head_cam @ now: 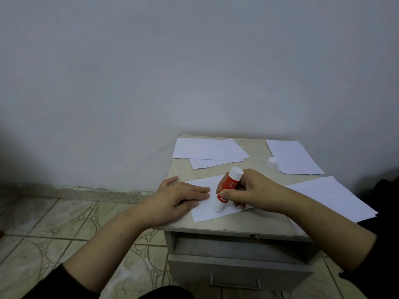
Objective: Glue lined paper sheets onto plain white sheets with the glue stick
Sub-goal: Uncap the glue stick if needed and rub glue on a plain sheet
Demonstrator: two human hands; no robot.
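Table (254, 228) carried sheet (207, 209) at centre. Left hand (180, 196) lay flat at sheet's 9 o'clock. Right hand (251, 192) grip curled round glue stick (226, 188); long axis ran 1 to 7 o'clock, tip on sheet. Cap (271, 162) at 1 o'clock.

Perhaps home room, tiled floor (64, 223), small cabinet (237, 266)

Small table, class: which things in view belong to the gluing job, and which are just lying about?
Part of the job:
glue stick gripped by the right hand
sheet held flat by the left hand
paper stacks
white cap

Lying about:
open drawer
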